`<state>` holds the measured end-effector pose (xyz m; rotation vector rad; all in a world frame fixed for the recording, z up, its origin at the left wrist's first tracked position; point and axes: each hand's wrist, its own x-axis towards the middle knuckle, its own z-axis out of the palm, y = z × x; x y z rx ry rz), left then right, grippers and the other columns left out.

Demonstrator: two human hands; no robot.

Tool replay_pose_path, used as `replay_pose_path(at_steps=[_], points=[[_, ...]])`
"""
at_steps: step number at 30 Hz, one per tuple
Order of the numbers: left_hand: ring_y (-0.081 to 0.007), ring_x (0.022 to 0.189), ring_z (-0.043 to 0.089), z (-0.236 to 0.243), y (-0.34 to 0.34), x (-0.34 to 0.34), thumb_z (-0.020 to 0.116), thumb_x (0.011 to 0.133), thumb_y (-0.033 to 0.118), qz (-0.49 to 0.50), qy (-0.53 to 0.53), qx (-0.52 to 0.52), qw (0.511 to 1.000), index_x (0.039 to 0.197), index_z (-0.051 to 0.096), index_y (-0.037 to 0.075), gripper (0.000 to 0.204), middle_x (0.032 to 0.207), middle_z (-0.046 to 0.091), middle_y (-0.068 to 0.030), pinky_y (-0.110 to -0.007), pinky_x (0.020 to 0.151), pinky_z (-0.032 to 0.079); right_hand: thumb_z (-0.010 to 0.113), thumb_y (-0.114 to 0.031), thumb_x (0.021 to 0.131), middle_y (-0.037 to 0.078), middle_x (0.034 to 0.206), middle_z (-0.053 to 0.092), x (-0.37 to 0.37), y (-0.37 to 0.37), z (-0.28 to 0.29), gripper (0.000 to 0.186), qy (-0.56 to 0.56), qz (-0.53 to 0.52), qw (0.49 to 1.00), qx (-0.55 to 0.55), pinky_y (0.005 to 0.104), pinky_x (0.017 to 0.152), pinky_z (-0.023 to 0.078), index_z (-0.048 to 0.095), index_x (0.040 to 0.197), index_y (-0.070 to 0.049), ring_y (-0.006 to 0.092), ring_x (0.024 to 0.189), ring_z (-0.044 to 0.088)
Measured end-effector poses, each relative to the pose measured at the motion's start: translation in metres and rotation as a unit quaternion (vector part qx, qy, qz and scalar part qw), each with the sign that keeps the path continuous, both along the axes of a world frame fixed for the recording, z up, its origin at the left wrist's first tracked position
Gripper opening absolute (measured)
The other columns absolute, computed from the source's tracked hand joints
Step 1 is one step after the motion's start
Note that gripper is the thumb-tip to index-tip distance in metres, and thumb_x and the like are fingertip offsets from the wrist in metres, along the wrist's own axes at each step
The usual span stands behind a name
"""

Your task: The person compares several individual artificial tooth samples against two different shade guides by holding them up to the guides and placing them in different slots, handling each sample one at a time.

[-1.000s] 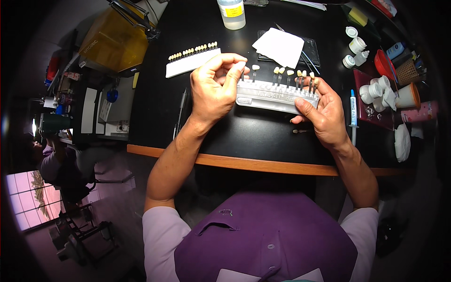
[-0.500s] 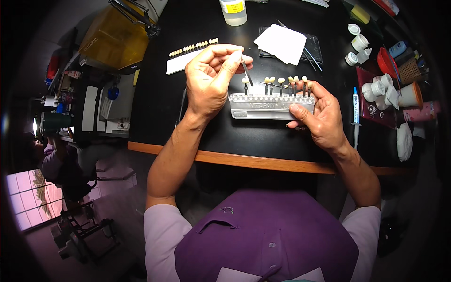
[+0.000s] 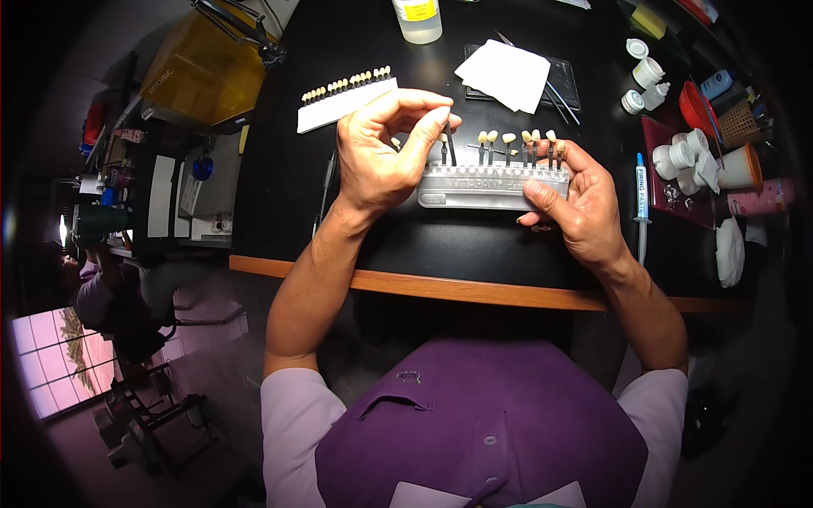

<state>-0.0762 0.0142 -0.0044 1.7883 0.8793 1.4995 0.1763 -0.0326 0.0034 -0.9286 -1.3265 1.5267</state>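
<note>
My right hand [image 3: 584, 207] grips the right end of a grey shade guide holder [image 3: 500, 188], thumb on its front and fingers behind. Several tooth-coloured shade tabs [image 3: 508, 140] on dark stems stand along its top, with gaps between them. Over the left end, my left hand [image 3: 381, 148] pinches a slim dark shade tab stem [image 3: 450, 146] between thumb and fingers. The stem points down, its lower end at the holder's top row; whether it sits in a slot I cannot tell. Its upper end is hidden by my fingers. A small cream tooth shape [image 3: 395, 143] shows beside my left thumb.
Behind my left hand lies a white shade guide [image 3: 334, 110] with a row of tabs. Farther back are a clear bottle [image 3: 419, 25] and white sheets [image 3: 506, 76] on a dark pad. A paste syringe [image 3: 642, 195], jars [image 3: 673, 159] and a red bowl [image 3: 696, 106] stand right.
My left hand has shifted slightly right, and the stem in it has turned from slanted to nearly upright, its lower end nearer the holder. The holder has risen slightly in view.
</note>
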Motion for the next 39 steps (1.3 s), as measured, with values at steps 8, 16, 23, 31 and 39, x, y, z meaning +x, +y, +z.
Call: replay_pose_path(at_steps=[8, 16, 23, 31, 39], points=[[-0.0172, 0.082, 0.077, 0.000, -0.001, 0.003, 0.071, 0.092, -0.001, 0.016, -0.016, 0.018, 1.000, 0.101, 0.074, -0.003, 0.009, 0.086, 0.078, -0.0124, -0.027, 0.074, 0.061, 0.066, 0.001, 0.097, 0.010, 0.112, 0.063, 0.000, 0.000, 0.001, 0.034, 0.002, 0.006, 1.000, -0.003, 0.0225, 0.070, 0.065, 0.053, 0.129, 0.005, 0.0098, 0.096, 0.066], [-0.0161, 0.086, 0.076, 0.005, -0.006, 0.002, 0.071, 0.092, -0.002, 0.008, 0.093, 0.021, 0.995, 0.104, 0.076, -0.003, 0.013, 0.090, 0.078, -0.0135, -0.027, 0.078, 0.059, 0.066, 0.002, 0.097, 0.011, 0.113, 0.063, 0.001, 0.000, 0.001, 0.035, 0.006, -0.004, 1.000, -0.006, 0.0230, 0.072, 0.065, 0.053, 0.128, 0.006, 0.0105, 0.096, 0.066], [-0.0151, 0.085, 0.074, 0.007, -0.007, -0.003, 0.071, 0.091, 0.002, -0.043, 0.094, -0.092, 0.990, 0.099, 0.079, -0.001, 0.012, 0.091, 0.078, -0.0108, -0.026, 0.078, 0.058, 0.065, 0.001, 0.097, 0.011, 0.111, 0.065, 0.001, 0.001, -0.001, 0.035, 0.012, -0.009, 1.000, -0.009, 0.0231, 0.072, 0.065, 0.052, 0.129, 0.007, 0.0104, 0.094, 0.067], [-0.0104, 0.080, 0.070, 0.014, -0.009, -0.002, 0.070, 0.092, 0.007, -0.048, 0.133, -0.149, 0.979, 0.098, 0.079, -0.001, 0.013, 0.088, 0.078, -0.0081, -0.025, 0.075, 0.054, 0.064, 0.002, 0.097, 0.014, 0.109, 0.067, 0.002, 0.003, -0.001, 0.035, 0.027, -0.006, 0.998, -0.051, 0.0223, 0.070, 0.065, 0.051, 0.130, 0.008, 0.0127, 0.090, 0.071], [-0.0108, 0.081, 0.068, 0.009, -0.007, -0.006, 0.068, 0.093, 0.008, -0.077, 0.148, -0.172, 0.971, 0.097, 0.077, -0.003, 0.014, 0.088, 0.076, -0.0078, -0.025, 0.076, 0.054, 0.064, 0.000, 0.098, 0.015, 0.112, 0.067, 0.004, 0.004, -0.004, 0.035, 0.022, -0.004, 0.999, -0.050, 0.0218, 0.069, 0.065, 0.051, 0.130, 0.007, 0.0130, 0.090, 0.071]])
